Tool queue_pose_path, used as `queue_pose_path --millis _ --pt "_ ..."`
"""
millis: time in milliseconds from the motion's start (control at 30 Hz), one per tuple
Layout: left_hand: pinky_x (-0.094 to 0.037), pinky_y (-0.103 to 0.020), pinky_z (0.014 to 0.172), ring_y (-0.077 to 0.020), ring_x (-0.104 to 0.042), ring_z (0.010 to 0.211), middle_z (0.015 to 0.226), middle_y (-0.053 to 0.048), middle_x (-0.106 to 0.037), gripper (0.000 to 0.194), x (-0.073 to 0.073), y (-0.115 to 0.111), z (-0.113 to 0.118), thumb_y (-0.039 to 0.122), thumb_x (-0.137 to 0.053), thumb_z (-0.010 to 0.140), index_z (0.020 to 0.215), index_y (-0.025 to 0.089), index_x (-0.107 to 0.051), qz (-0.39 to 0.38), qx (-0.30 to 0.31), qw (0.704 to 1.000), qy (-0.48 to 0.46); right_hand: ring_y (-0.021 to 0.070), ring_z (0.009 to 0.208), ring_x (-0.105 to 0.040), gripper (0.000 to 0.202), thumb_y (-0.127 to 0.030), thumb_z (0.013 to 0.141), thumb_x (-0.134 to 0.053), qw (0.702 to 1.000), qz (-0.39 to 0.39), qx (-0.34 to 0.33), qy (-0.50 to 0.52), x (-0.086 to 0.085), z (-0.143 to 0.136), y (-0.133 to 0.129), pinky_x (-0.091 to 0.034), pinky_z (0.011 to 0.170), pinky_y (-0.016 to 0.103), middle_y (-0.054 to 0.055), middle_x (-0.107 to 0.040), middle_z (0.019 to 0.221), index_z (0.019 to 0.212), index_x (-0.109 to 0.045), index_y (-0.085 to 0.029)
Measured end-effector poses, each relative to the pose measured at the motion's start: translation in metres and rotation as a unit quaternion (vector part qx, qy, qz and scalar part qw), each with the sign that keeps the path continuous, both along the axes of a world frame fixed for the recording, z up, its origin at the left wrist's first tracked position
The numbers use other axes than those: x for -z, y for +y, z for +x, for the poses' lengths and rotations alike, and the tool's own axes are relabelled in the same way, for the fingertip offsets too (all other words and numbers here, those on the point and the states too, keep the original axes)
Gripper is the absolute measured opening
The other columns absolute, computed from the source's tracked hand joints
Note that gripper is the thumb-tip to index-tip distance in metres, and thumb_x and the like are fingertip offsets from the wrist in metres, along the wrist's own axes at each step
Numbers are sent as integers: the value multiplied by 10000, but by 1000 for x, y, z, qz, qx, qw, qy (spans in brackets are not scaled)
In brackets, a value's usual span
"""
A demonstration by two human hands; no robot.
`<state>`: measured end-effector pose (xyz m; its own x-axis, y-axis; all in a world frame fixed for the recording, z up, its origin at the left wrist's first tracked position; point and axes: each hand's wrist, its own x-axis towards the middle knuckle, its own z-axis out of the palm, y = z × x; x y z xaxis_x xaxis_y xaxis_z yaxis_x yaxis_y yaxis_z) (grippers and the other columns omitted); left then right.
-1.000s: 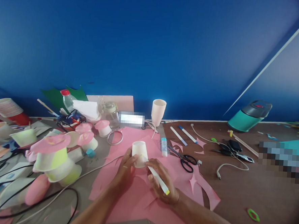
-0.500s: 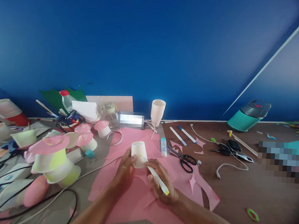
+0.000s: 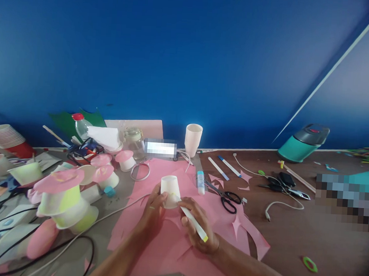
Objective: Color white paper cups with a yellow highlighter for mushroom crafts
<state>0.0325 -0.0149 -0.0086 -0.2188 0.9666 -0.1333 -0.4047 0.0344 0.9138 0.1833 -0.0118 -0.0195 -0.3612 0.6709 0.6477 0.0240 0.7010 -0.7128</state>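
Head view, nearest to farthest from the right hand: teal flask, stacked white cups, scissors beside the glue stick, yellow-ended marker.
From the right hand:
1. Yellow-ended marker: held in it.
2. Scissors: just ahead, to its right.
3. Stacked white cups: straight ahead, at the back.
4. Teal flask: back right.

From where I stand, a big blue wall (image 3: 189, 63) goes up behind the table (image 3: 340, 247). A long white line (image 3: 331, 73) slants up it on the right. Soft light makes the wall look pale purple there. The table top is brown on the right and grey on the left.
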Motion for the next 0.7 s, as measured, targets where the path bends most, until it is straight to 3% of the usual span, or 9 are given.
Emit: queue_pose_path --millis 200,433,567,700 --pt "-461 -294 711 -218 -593 808 774 -42 -645 251 0 2 -3 289 -630 701 931 188 -636 5 -20 999 39 234 899 -570 260 -342 927 -368 998 65 -13 -25 -9 2 0 -434 916 452 56 -599 845 1110 -513 -226" --pt "-471 -311 725 -247 -600 891 848 -64 -655 264 0 -1 -1 307 -620 725 966 200 -630 8 -28 998 49 190 806 -565 312 -377 938 -364 1000 -23 8 11 4 1 0 -515 715 334 77 -545 954 1181 -477 -218" --pt "-471 -315 726 -247 -602 882 846 -73 -657 272 -1 -2 1 301 -635 711 962 198 -627 3 -29 998 46 185 809 -566 298 -358 938 -379 1000 -24 3 4 3 1 1 -510 723 326 72 -552 938 1177 -482 -214" --pt "-468 -303 713 -231 -602 841 817 -52 -648 248 -5 1 2 309 -612 717 938 197 -622 -1 -19 999 42 220 893 -563 267 -348 931 -378 999 32 -2 -18 -5 2 1 -476 847 386 60 -589 855 1114 -522 -215"
